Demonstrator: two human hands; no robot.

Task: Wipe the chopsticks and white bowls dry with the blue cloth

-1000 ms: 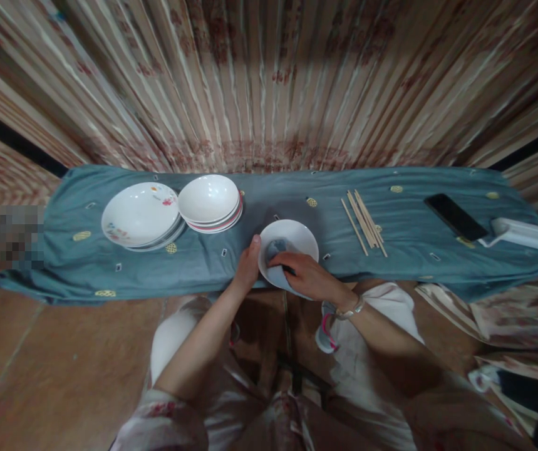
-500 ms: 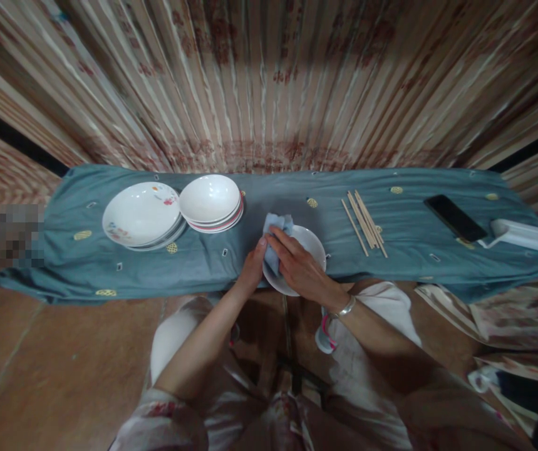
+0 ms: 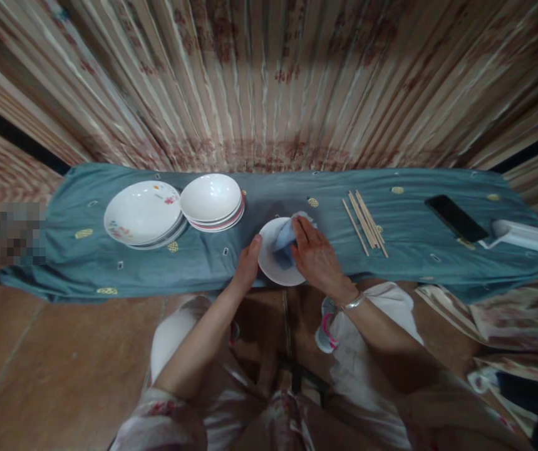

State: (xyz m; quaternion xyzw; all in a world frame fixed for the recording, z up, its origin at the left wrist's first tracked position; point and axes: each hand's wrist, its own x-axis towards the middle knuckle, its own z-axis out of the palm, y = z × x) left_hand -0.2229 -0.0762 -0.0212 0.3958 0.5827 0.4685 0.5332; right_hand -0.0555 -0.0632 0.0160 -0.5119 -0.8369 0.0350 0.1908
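Observation:
A white bowl (image 3: 273,270) is at the near edge of the cloth-covered table, its inside facing up. My left hand (image 3: 248,264) grips its left rim, thumb at the edge and the other fingers hidden beneath. In my right hand (image 3: 316,257) is a light blue cloth (image 3: 286,235), pressed into the bowl's right side. Part of the cloth sticks up past my fingers at the far rim. To the left stand a stack of small white bowls (image 3: 211,199) and a stack of wider plates (image 3: 143,213) with floral marks.
Several wooden chopsticks (image 3: 365,219) lie right of the bowl. Farther right are a black phone (image 3: 455,217) and a white object (image 3: 529,237) at the table's end. A pleated curtain (image 3: 269,88) hangs behind the teal tablecloth (image 3: 179,275).
My right hand and the cloth have moved right, from the bowl's left side to its right. The bowl has shifted slightly left and away from me, and my left hand now holds its rim.

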